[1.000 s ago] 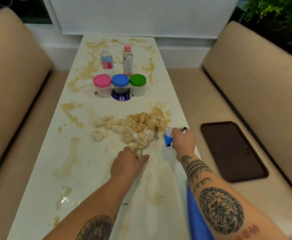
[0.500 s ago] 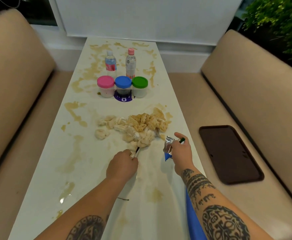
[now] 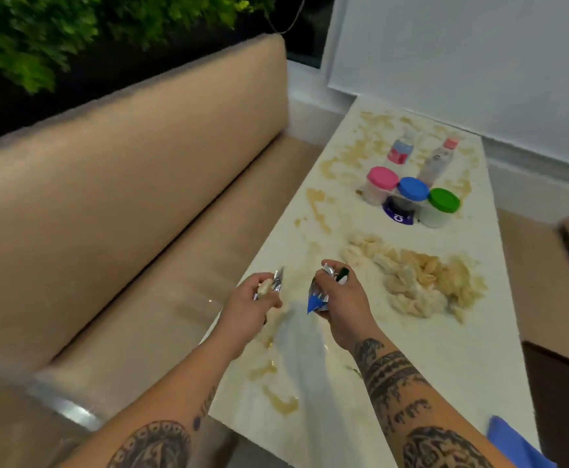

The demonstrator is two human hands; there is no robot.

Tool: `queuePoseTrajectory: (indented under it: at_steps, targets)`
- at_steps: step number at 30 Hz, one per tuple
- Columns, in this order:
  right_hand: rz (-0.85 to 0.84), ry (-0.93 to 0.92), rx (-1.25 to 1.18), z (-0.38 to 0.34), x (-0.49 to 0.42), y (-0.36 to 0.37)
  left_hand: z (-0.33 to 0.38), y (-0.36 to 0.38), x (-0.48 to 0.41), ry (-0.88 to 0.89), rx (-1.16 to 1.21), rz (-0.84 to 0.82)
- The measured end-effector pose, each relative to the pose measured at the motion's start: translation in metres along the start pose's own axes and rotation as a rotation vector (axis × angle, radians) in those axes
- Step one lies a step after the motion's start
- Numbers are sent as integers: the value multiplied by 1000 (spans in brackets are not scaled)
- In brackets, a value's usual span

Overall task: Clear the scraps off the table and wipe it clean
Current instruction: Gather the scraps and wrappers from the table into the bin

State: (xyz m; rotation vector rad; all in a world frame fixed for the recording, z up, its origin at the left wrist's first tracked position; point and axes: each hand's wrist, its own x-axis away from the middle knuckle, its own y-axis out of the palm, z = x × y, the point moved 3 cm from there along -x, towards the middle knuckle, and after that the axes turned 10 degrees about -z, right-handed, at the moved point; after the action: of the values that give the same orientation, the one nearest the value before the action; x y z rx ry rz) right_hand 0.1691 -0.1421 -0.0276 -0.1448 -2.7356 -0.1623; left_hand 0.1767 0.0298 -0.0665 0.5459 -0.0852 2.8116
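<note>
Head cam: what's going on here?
A person is clearing a stained white table. The left hand grips a small silvery wrapper scrap near the table's left edge; the right hand holds a crumpled silver-and-blue wrapper. A heap of soaked, brown-stained paper tissues lies on the table, and brown spill streaks show it is not yet wiped. A blue cloth sits at the near right corner.
</note>
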Motion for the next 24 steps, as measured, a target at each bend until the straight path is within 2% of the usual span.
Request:
queuePoseTrajectory:
  at_steps: [4, 7, 10, 12, 17, 24]
  targets:
    - [-281, 75, 57, 17, 0, 118, -34, -102, 52, 53, 287, 307]
    - [-445, 113, 78, 42, 12, 204, -74, -169, 104, 98, 407, 591]
    - [-603, 149, 125, 86, 31, 289, -141, -227, 158, 56, 475, 847]
    - [-687, 178, 173, 124, 43, 334, -190, -252, 189, -13, 531, 960]
    - [-713, 281, 330, 231, 54, 397, -293, -286, 228, -188, 660, 1075]
    - [-677, 350, 642, 379, 27, 421, -430, -311, 227, -331, 895, 1130]
